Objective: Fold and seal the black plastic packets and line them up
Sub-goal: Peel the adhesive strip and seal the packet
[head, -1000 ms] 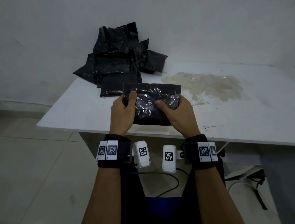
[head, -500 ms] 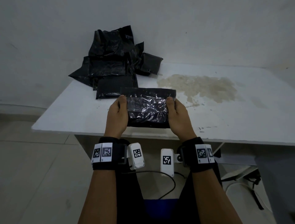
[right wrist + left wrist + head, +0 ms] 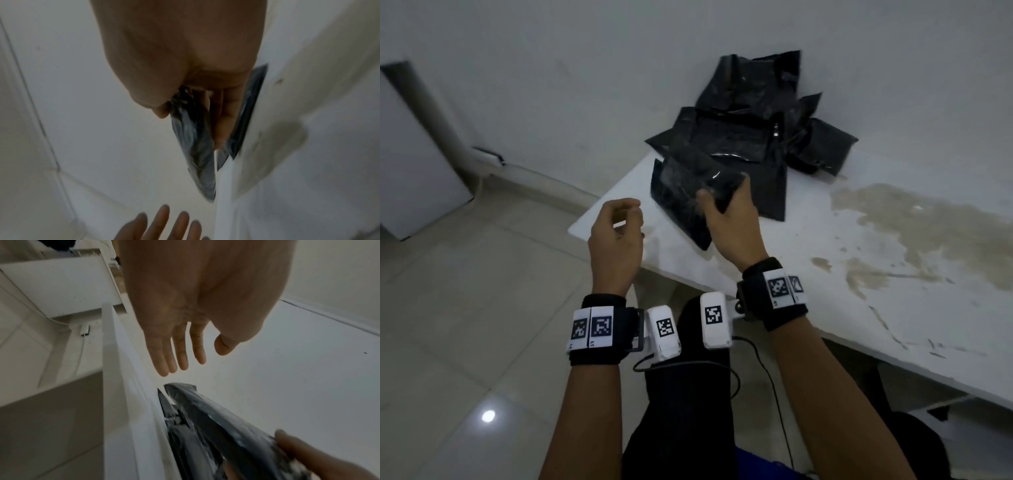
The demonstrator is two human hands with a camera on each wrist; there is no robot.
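Left hand (image 3: 616, 236) having let go, now hanging empty, fingers relaxed. Right hand (image 3: 729, 219) alone gripping folded packet (image 3: 681, 192), carrying it toward pile of packets (image 3: 753, 137) at table (image 3: 893, 274) corner. Folding likely done; placing next.

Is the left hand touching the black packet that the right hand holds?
Apart. The head view shows bare table between the left hand and the packet; the right hand alone grips it.

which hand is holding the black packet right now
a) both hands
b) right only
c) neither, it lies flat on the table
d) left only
b: the right hand grips the black packet by one end over the table corner, while the left hand hangs free beside it, holding nothing.
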